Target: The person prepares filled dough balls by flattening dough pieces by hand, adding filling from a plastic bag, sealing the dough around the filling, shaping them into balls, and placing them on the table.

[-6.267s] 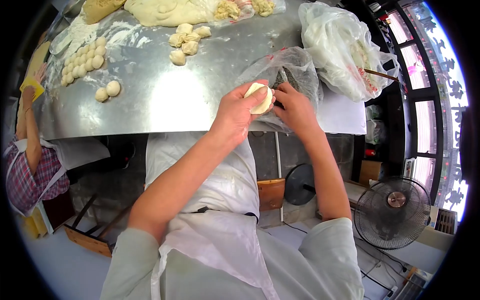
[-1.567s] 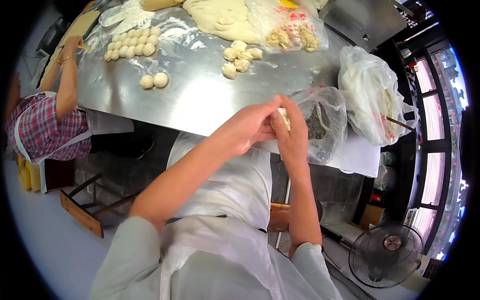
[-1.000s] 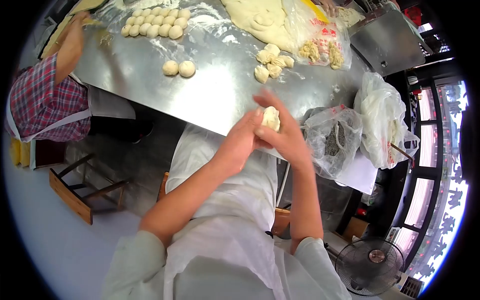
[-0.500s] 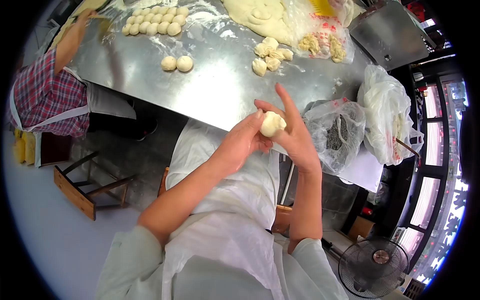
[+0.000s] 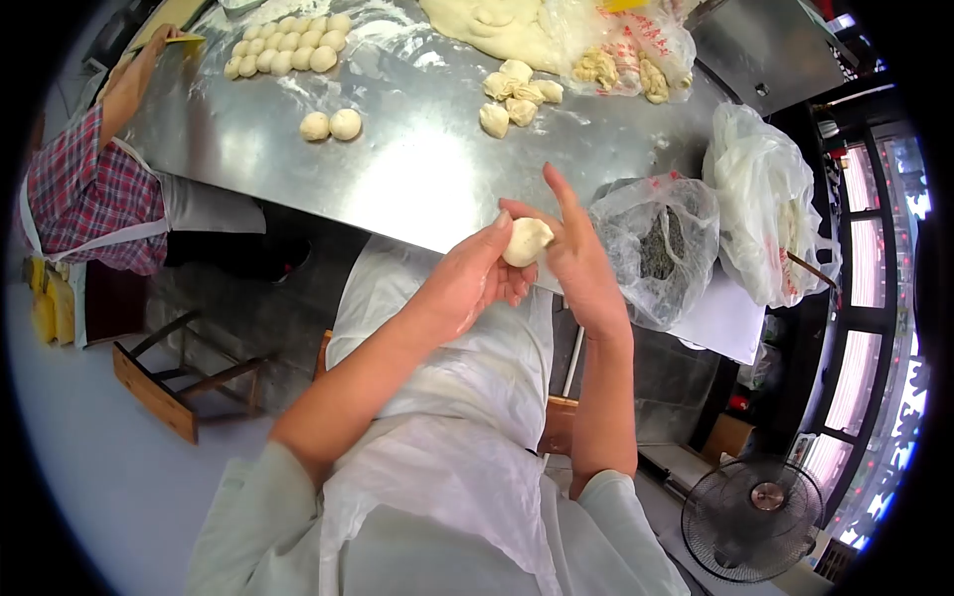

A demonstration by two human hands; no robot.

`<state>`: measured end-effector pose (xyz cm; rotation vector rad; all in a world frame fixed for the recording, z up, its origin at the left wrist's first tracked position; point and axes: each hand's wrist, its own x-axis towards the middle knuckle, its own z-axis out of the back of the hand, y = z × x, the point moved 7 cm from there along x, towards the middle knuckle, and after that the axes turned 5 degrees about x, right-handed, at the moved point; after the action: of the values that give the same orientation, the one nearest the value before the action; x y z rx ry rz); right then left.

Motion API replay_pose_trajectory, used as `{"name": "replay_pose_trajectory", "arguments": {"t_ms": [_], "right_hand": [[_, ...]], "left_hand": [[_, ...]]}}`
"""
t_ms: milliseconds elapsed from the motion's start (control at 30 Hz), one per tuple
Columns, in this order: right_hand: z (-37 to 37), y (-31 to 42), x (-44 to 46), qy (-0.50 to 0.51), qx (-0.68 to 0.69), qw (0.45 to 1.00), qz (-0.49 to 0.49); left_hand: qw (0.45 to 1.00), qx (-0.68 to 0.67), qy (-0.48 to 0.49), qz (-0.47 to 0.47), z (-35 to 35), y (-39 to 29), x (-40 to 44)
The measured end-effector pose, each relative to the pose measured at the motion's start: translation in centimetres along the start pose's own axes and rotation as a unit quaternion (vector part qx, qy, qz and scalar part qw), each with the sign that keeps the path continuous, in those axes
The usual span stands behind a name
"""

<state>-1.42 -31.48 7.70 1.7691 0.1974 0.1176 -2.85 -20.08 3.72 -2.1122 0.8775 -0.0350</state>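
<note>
A pale dough ball (image 5: pixel 523 243) is between my two hands, just off the table's front edge. My left hand (image 5: pixel 471 280) cups it, thumb along its upper left side and fingers curled beneath. My right hand (image 5: pixel 588 266) grips the ball's right side, where the dough draws out to a small tip; one finger points up and away. Part of the right hand's grip is hidden. Beyond, several rough dough pieces (image 5: pixel 520 91) lie clustered on the table, and two smooth dough balls (image 5: pixel 329 125) sit further left.
The metal table (image 5: pixel 258 164) bears rows of dough balls (image 5: pixel 289 45) and a large dough sheet (image 5: pixel 497 30). Plastic bags (image 5: pixel 763 189) stand at right, one with dark contents (image 5: pixel 658 248). A person in a checked shirt (image 5: pixel 94 194) works at left. A fan (image 5: pixel 752 517) stands lower right.
The dough ball has turned in my hands; its right side now shows a drawn-out tip. Both hands stay close together. The view has shifted slightly, and the co-worker's hand holds a yellowish tool.
</note>
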Motion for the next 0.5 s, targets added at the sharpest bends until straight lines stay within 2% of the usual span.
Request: {"name": "replay_pose_trajectory", "arguments": {"t_ms": [100, 167, 267, 367, 400, 467, 500], "right_hand": [[-0.9, 0.1, -0.1, -0.044, -0.101, 0.994, -0.026], [-1.0, -1.0, 0.0, -0.065, -0.073, 0.991, -0.088], [-1.8, -0.8, 0.4, -0.155, -0.109, 0.982, 0.012], [-2.4, -2.4, 1.2, -0.08, -0.049, 0.995, -0.011], [-2.5, -2.5, 1.3, -0.056, -0.023, 0.998, -0.018], [-2.1, -2.6, 1.6, 0.008, -0.003, 0.994, -0.109], [-2.6, -1.2, 1.5, 0.008, -0.05, 0.994, -0.097]], "left_hand": [[0.999, 0.039, 0.017, 0.031, -0.2, 0.5, -0.1], [0.998, 0.038, 0.029, 0.037, 0.2, 1.2, 0.2], [0.998, -0.028, -0.054, -0.03, -0.9, -1.5, -0.9], [0.997, 0.002, -0.071, -0.043, 1.6, -0.4, -0.8], [0.998, 0.0, -0.049, -0.042, 2.3, 0.0, -0.8], [0.999, -0.007, -0.003, -0.045, 3.6, 0.3, -0.9], [0.999, -0.012, -0.002, -0.029, 3.7, 0.5, -0.8]]}}
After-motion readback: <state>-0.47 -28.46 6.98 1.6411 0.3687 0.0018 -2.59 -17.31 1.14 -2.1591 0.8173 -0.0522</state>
